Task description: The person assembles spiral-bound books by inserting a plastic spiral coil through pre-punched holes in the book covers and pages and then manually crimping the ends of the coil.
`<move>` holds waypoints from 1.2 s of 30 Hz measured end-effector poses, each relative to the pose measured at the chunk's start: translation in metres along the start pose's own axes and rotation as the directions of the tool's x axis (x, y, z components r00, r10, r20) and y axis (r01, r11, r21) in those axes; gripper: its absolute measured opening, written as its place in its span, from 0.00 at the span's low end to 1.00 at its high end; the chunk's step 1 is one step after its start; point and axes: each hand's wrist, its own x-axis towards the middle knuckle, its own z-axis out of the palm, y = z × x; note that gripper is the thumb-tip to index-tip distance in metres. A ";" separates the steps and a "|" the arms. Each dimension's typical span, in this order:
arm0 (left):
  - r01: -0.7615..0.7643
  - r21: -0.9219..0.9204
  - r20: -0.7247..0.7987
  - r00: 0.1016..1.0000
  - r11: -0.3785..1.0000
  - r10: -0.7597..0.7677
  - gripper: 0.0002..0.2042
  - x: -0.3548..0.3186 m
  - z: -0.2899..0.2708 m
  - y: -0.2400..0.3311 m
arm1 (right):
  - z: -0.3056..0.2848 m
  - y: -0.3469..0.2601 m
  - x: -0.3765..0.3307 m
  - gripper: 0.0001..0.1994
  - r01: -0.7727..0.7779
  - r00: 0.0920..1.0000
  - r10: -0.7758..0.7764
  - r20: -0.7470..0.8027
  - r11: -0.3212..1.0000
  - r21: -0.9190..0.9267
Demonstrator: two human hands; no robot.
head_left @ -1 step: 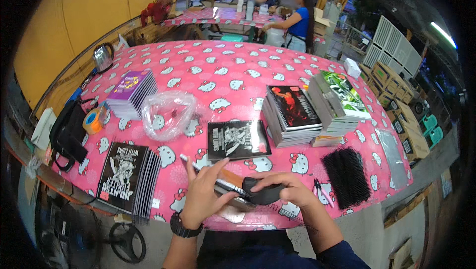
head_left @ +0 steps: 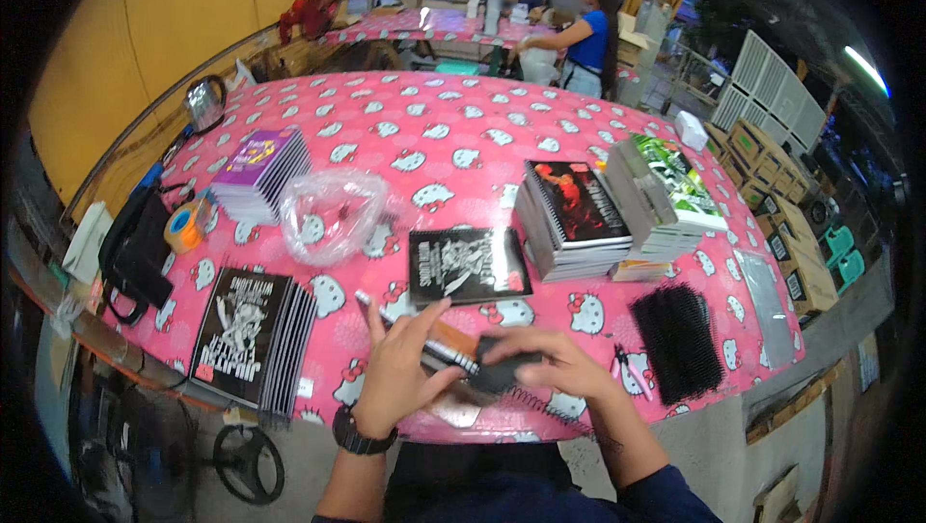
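Near the table's front edge, my left hand [head_left: 397,378] grips a book [head_left: 453,338] with an orange-and-black cover, thumb on the near side and fingers spread over the far side. My right hand [head_left: 555,357], smeared by motion, curls over a black rounded object [head_left: 494,376] against the book's right end; its exact kind is unclear. A black spiral coil [head_left: 545,405] trails from there under my right wrist. Just beyond my hands lies a black spiral-bound notebook [head_left: 468,265]. Pink-handled pliers [head_left: 633,373] rest right of my right hand, beside a pile of black spiral coils [head_left: 677,344].
Stacked black notebooks [head_left: 241,335] lie left, purple books [head_left: 258,171] behind them. A clear plastic roll [head_left: 331,219], orange tape [head_left: 183,230], black bag [head_left: 140,248] and kettle [head_left: 204,104] are also left. Red-figured notebooks [head_left: 577,205] and green books [head_left: 670,185] stand right. Two people are at a farther table.
My right hand has shifted slightly over the black object, and its fingers are now blurred. My left hand keeps its hold on the book. The whole view has tilted a little.
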 end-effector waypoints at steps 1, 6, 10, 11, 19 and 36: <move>0.038 -0.047 0.023 0.999 0.998 -0.037 0.38 0.003 0.004 -0.001 | -0.008 0.012 0.007 0.17 -0.296 0.948 0.224 -0.226 0.882 -0.367; -0.089 -0.049 -0.033 0.996 0.995 0.088 0.41 0.011 0.018 -0.002 | -0.009 0.016 -0.003 0.21 -0.143 0.985 0.127 -0.117 0.979 -0.142; -0.149 -0.049 -0.158 0.977 0.988 0.140 0.47 0.008 0.023 -0.005 | -0.006 0.014 -0.003 0.20 0.030 0.983 0.027 -0.183 0.952 0.304; -0.118 -0.138 -0.225 0.971 0.983 0.085 0.48 0.000 0.022 -0.010 | 0.004 0.009 0.014 0.21 0.065 0.995 -0.051 -0.090 0.986 0.151; -0.118 -0.018 -0.207 0.972 0.993 0.112 0.52 0.001 0.025 -0.014 | 0.003 0.017 0.026 0.19 0.015 0.996 -0.029 -0.083 0.987 -0.157; -0.004 -0.831 -0.278 0.870 0.557 -0.408 0.27 -0.016 0.055 -0.063 | 0.002 0.028 0.046 0.18 0.018 0.985 0.013 -0.175 0.984 0.179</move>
